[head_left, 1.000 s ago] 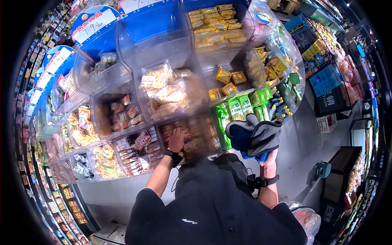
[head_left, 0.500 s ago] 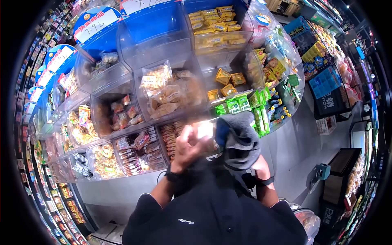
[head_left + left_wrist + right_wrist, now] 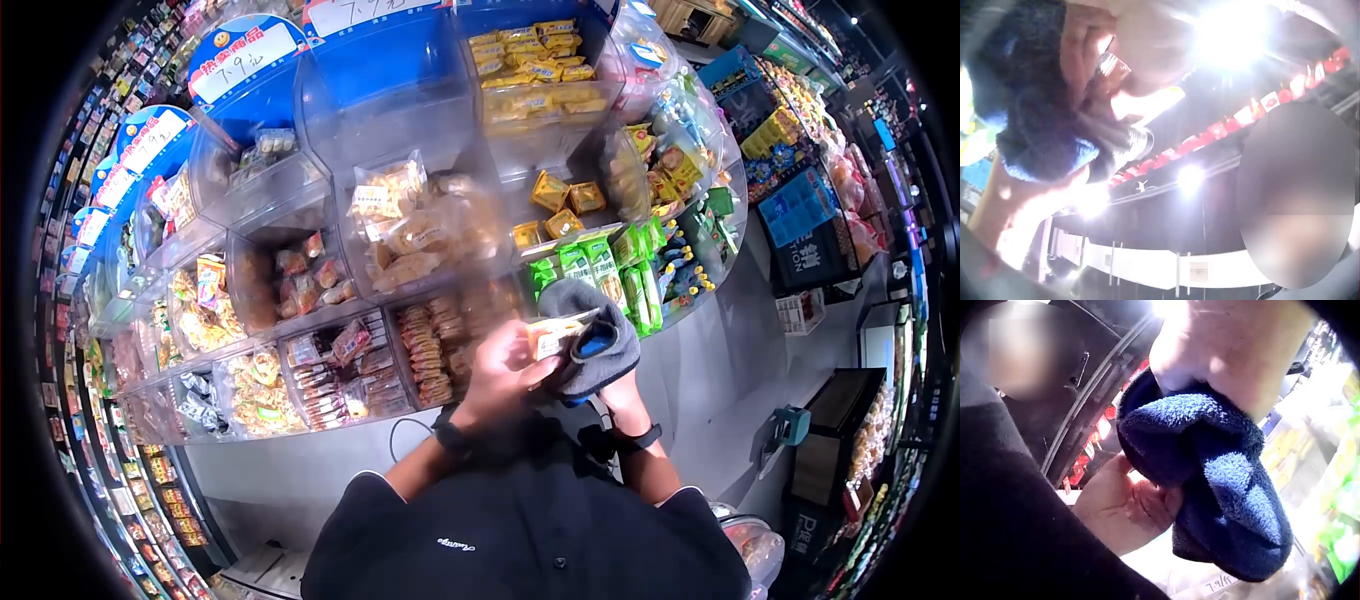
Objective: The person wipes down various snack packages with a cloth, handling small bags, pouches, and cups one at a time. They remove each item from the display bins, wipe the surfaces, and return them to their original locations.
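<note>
In the head view, my left hand (image 3: 505,370) pinches a small flat pale piece (image 3: 550,339) with a yellowish edge, touching the bunched cloth. My right hand (image 3: 622,397) grips this grey and blue cloth (image 3: 607,367) from below, its fingers mostly hidden. The left wrist view has the left hand (image 3: 1147,44) at the top, close to the dark blue cloth (image 3: 1035,94). Seen from the right wrist, the cloth (image 3: 1235,487) hangs in folds from the right hand (image 3: 1229,350), with the left hand (image 3: 1125,509) against its side.
Clear bins in front hold brown wrapped snacks (image 3: 425,350), clear bags (image 3: 425,225), green packets (image 3: 640,265) and yellow packets (image 3: 530,55). Price signs (image 3: 240,60) stand behind them. More stocked displays (image 3: 810,210) are at the right, with a basket (image 3: 800,312) beside them.
My left hand has left the brown snack bin and moved right to the cloth, now pinching the pale piece. The cloth has shifted left and down from its earlier place over the green packets.
</note>
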Action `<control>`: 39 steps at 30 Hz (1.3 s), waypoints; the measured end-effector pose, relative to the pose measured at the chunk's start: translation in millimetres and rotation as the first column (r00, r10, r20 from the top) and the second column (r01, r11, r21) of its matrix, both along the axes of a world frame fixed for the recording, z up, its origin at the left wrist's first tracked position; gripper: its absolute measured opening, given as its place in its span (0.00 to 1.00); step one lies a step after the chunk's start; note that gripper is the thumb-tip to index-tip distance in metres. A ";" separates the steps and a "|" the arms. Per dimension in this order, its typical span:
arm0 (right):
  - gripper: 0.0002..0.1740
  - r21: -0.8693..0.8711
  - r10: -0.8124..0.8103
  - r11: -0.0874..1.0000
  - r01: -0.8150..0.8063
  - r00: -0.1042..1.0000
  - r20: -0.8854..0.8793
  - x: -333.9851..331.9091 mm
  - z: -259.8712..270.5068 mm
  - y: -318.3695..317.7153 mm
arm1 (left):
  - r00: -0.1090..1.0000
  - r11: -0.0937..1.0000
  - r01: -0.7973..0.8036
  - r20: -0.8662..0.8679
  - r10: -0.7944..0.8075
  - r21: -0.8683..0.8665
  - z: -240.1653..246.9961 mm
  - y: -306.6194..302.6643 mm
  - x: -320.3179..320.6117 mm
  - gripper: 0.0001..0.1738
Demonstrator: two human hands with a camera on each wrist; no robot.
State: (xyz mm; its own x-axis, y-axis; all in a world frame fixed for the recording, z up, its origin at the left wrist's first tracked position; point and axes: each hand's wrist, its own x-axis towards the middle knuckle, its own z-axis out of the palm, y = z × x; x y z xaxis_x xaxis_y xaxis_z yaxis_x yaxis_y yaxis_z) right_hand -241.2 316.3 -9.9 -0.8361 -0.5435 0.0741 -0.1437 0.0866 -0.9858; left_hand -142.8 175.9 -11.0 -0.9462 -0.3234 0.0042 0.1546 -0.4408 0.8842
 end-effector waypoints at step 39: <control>0.16 -0.304 -0.072 0.920 0.248 0.868 0.491 8.6 -38.0 31.2 | 0.908 0.920 0.366 0.160 -0.387 0.142 -44.0 -51.0 26.2 0.23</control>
State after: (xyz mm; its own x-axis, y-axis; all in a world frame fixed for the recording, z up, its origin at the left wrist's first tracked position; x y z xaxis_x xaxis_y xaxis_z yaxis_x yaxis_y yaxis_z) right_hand -232.7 347.5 -47.9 -0.8927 -0.4111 -0.1848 0.3202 -0.2899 -0.9019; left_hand -116.6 124.9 -54.9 -0.9789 0.0680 -0.1928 -0.1993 -0.5275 0.8258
